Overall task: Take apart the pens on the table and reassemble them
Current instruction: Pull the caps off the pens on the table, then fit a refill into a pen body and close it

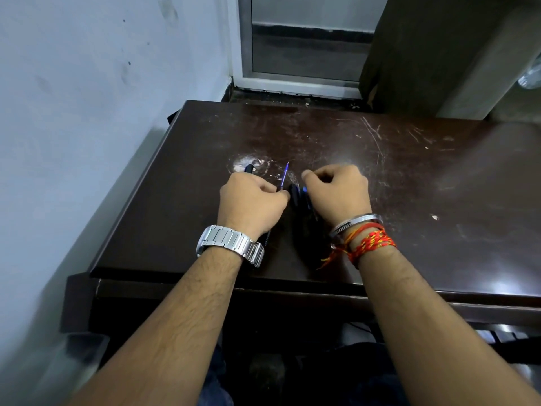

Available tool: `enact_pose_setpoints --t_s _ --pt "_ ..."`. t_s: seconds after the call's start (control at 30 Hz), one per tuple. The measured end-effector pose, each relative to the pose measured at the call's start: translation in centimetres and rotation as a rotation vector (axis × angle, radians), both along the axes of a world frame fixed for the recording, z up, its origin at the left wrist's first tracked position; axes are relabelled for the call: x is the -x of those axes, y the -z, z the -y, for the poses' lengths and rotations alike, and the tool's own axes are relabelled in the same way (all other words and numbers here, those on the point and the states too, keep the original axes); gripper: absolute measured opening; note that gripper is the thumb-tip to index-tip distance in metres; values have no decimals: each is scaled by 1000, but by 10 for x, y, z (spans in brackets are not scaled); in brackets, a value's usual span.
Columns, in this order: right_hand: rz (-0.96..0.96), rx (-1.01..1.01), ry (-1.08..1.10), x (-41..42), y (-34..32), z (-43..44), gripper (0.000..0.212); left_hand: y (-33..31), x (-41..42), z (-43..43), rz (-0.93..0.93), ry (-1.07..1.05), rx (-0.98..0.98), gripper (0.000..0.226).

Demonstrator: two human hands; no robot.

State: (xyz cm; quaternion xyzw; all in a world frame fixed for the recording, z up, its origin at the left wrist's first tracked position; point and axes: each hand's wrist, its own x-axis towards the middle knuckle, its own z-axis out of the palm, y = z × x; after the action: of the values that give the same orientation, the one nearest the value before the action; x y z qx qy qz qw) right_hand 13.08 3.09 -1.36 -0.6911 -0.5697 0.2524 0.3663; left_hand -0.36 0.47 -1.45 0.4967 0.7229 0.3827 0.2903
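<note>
Pens [295, 196] between hands; left hand [251, 203] grips refill [284, 175], right hand [336, 191] clenched, contents hidden

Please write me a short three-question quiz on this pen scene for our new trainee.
1. True or false: the left hand wears a metal watch on its wrist.
2. Which thing sticks up between the two hands? A) a thin blue refill B) a pair of scissors C) a ruler
3. Fill in: the right hand has a metal bangle and red and yellow ______ on its wrist.

Key: 1 true. 2 A. 3 threads. The dark pens lie on the scratched brown table between the wrists.
</note>
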Motion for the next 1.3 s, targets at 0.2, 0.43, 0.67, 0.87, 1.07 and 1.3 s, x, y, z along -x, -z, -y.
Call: enact_pose_setpoints --t_s 0.2,0.43,0.67,0.87,1.07,1.3 --pt "-478 111 -187 11 5 -1 25 0 -3 2 -45 90 -68 22" --pt "-774 -185 172 -11 -4 -13 22 -9 2 0 21 -34 43 32" --pt "-676 -37 -58 7 4 -8 18 -7 -7 2 -88 136 -93 13" --pt "-658 -6 -30 0 4 -8 20 -4 6 -5 -259 33 9 14" --pt "-544 -31 72 -16 5 -10 17 0 16 -11 -405 0 118 12" --pt "-421 -43 84 -18 3 -7 22 3 15 -10 -493 -75 129 24"
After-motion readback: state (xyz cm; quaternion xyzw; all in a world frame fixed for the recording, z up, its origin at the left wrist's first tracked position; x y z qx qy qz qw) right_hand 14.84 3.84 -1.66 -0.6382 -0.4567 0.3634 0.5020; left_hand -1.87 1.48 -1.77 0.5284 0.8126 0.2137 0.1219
